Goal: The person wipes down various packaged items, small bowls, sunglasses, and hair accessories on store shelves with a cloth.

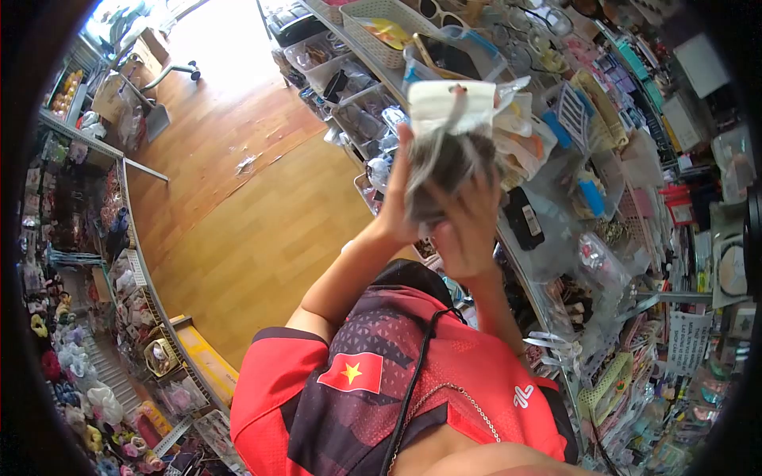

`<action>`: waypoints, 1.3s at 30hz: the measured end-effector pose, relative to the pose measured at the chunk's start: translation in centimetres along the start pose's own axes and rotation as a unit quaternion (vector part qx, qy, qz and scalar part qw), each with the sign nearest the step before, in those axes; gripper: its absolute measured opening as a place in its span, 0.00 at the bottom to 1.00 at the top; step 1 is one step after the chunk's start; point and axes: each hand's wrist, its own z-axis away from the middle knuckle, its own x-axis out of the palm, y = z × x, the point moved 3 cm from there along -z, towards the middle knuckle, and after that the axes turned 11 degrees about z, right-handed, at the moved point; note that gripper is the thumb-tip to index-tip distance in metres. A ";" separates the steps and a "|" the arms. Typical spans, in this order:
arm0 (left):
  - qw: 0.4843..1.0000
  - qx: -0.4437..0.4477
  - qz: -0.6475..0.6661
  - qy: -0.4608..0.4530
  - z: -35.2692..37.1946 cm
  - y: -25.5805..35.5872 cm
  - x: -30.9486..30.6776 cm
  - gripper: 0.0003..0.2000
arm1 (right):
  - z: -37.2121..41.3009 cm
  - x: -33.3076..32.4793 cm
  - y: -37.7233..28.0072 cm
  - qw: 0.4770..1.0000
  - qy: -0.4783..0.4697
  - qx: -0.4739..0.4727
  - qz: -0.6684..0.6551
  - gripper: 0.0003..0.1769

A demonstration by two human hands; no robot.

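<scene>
Gripping a packet [451,135] between them, both hands are raised in front of the person's chest. The left hand [399,202] closes on the packet's left edge, and the right hand [470,220] wraps its lower right side with fingers spread over the wrapper. The packet is blurred. It has a white card header [454,105] at one end and a bundle of grey strands [440,170] below it.

Its long axis runs near upright in the view, leaning slightly. The card end points away from the person and the grey end points back toward the wrists.

Just behind the packet stand shelves [381,71] crowded with clear bins, and a white basket [379,30] sits above and left of the packet. Small hanging goods [627,262] fill the space to the packet's right. Bare wooden floor [238,206] lies well to its left. Below the packet is the person's red shirt [468,365], crossed by a black cord [414,381].
</scene>
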 end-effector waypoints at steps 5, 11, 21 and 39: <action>0.997 0.013 0.063 0.051 -0.7 2.2 1.0 0.37 | -1.8 2.9 2.0 0.998 0.032 0.054 0.002 0.26; 0.995 -0.037 0.013 0.087 -0.5 1.7 -0.8 0.35 | -6.4 3.7 1.1 0.991 0.038 0.076 -0.107 0.30; 0.994 -0.010 -0.055 0.094 -2.6 6.4 -3.0 0.35 | -8.2 8.5 1.8 0.973 0.116 0.137 -0.142 0.27; 0.984 0.027 -0.175 0.013 -1.9 6.8 -4.6 0.30 | -9.3 9.5 2.8 0.915 0.086 0.270 -0.288 0.27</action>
